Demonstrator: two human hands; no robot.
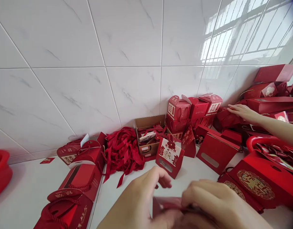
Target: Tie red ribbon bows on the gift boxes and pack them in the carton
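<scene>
At the bottom of the view, a small red gift box (160,203), partly hidden and blurred, sits between my two hands. My left hand (140,194) curves around its left side, thumb against the box and index finger arched above it. On the upper edge of the same box, the bent fingers of my right hand (212,194) are pressed together. Just beyond my hands stands a finished-looking red gift box with a white illustrated front (169,156) and a flower-shaped closure on top.
Another person's hand (243,113) reaches from the right onto piled red boxes. Red ribbons (125,152) lie beside an open cardboard box (139,122). Red boxes (81,178) line the left, with a red basin (2,171) beyond. Large red boxes (263,178) and stacked ones (178,109) stand right; tiled wall behind.
</scene>
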